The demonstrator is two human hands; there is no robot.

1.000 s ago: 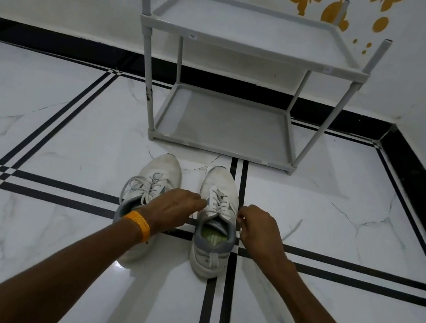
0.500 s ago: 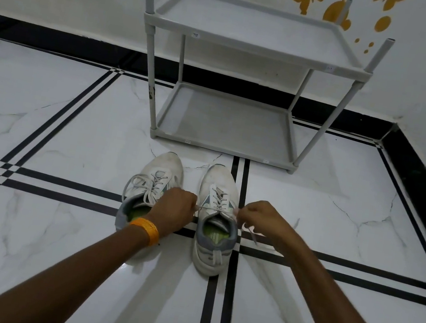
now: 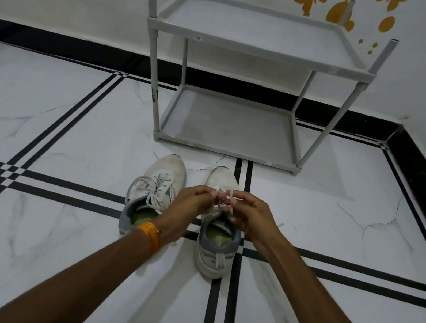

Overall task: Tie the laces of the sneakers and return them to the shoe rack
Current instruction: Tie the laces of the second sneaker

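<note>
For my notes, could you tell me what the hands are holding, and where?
Both the left hand and right hand pinch the laces of the right sneaker, above its tongue.

Two sneakers sat side by side on the floor [image 3: 35, 258], toes toward the shoe rack [image 3: 248, 51]. Left sneaker [image 3: 157, 191] lay just left of right sneaker [image 3: 212, 248], near but apart. Rack stood behind them, against the back wall, near the floor's far right corner. Left hand [image 3: 194, 200] and right hand [image 3: 249, 214] met over the right sneaker's front half, pinching its laces [image 3: 224, 194] between them. Left forearm crossed over the left sneaker's heel end.
</note>
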